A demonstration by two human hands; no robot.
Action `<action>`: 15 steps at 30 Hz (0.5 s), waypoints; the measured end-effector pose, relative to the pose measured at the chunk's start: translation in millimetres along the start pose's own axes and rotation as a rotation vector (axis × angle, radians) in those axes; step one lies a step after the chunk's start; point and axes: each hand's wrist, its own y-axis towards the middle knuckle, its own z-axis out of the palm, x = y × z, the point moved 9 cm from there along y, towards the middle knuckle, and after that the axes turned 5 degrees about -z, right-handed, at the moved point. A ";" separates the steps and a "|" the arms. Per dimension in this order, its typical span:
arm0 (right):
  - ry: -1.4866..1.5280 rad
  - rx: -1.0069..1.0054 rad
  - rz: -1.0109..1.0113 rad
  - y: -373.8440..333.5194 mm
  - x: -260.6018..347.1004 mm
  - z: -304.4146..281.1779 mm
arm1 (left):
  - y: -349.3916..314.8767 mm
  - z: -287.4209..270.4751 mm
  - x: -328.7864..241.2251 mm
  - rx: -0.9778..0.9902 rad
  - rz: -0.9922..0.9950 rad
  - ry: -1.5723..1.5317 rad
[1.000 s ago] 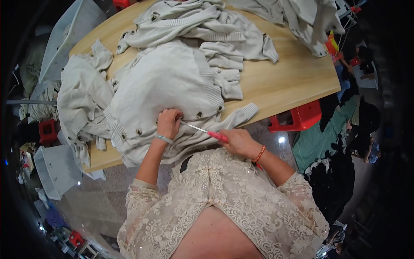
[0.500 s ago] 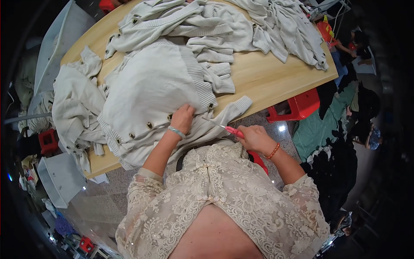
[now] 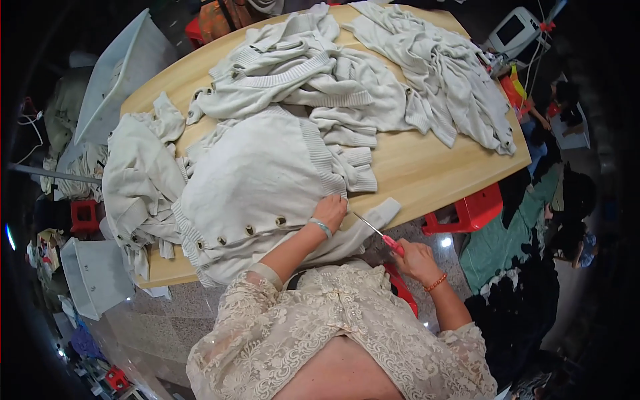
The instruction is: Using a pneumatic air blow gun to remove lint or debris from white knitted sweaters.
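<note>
A cream knit cardigan [image 3: 257, 170] with dark buttons and ribbed edges lies spread on the wooden table. My left hand [image 3: 331, 212] is closed at its lower right edge, past the row of buttons. Held in my right hand [image 3: 419, 262] is a tool with a pink-red handle [image 3: 393, 246] and a thin metal shaft. The shaft points up and left, its end close to my left fingers; its exact kind is unclear. A cream sleeve [image 3: 383, 212] lies just behind the tool.
More cream knitwear covers the table [image 3: 427, 177]: a heap [image 3: 287, 73] at the back, another pile [image 3: 447, 80] at right, one garment [image 3: 143, 177] at left. Red stools [image 3: 467, 209] stand by it. White bins [image 3: 97, 277] are at left; dark cloth [image 3: 520, 300] lies on the floor right.
My left hand has shifted right along the cardigan's edge, past the last visible button. My right hand and the tool sit lower and further right. The whole view has shifted, showing more of the table's far side.
</note>
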 end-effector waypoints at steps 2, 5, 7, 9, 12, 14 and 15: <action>-0.024 0.016 0.010 -2.1 -2.4 1.8 | 1.7 -3.6 1.4 0.069 -0.031 -0.077; 0.008 0.087 0.008 -3.4 5.9 2.1 | -2.2 -4.4 6.1 0.091 -0.046 -0.213; 0.068 0.109 -0.010 -0.2 12.3 1.0 | -4.7 -2.8 12.9 0.135 -0.055 -0.348; 0.094 0.089 -0.012 2.9 4.6 1.3 | -5.7 -7.5 13.1 0.152 -0.046 -0.385; 0.135 -0.013 0.021 13.2 -6.8 -0.4 | 6.8 -29.2 16.4 0.151 -0.030 -0.552; 0.173 -0.152 0.027 19.8 -10.0 -8.3 | 31.0 -57.0 34.2 0.023 -0.048 -0.572; 0.162 -0.207 -0.019 22.3 -7.2 -11.0 | 41.7 -87.2 46.1 -0.122 -0.065 -0.656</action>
